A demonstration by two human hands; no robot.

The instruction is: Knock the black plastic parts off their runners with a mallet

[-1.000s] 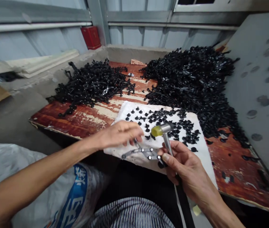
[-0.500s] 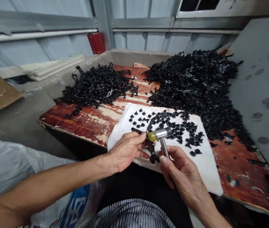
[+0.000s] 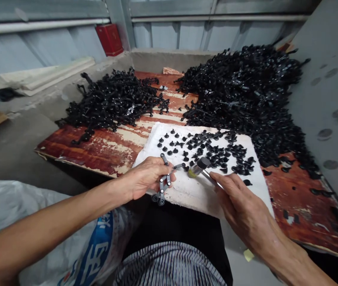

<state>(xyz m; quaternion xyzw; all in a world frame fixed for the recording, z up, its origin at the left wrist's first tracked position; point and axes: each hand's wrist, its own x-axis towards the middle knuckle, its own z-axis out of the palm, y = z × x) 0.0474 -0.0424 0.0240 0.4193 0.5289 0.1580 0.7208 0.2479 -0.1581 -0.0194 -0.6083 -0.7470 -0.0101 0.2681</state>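
"Since half a second ago, the left hand (image 3: 151,174) has taken the jointed linkage (image 3: 162,192) clear of the right hand (image 3: 237,194), and the mallet (image 3: 202,164) has tipped down over the white cloth (image 3: 191,194). Twelve is straight ahead of the wearer."

"Biggest things first, then?"

"Red, scuffed bench (image 3: 100,145). On it, a large pile of black parts (image 3: 246,83) at one o'clock, and a smaller pile (image 3: 112,99) at eleven. White cloth at the near edge, between the wearer and both piles."

"And the arms?"

"Left forearm reaches in from eight o'clock, right one from about four. Both hands are over the cloth's near part, well apart."

"Are they holding anything?"

"Both. Right fingers wrap the mallet's shaft, back of the hand up; its head lies at ten o'clock from that hand, yellow face down. Left thumb and fingers pinch the linkage around its middle."

"Where exactly does the linkage sit?"

"At nine o'clock from the right hand. Its arms poke out at twelve, two and six, the two o'clock one ending near the mallet head; can't tell if they touch."

"Smallest?"

"Little black discs (image 3: 237,153), scattered over the cloth's far half."
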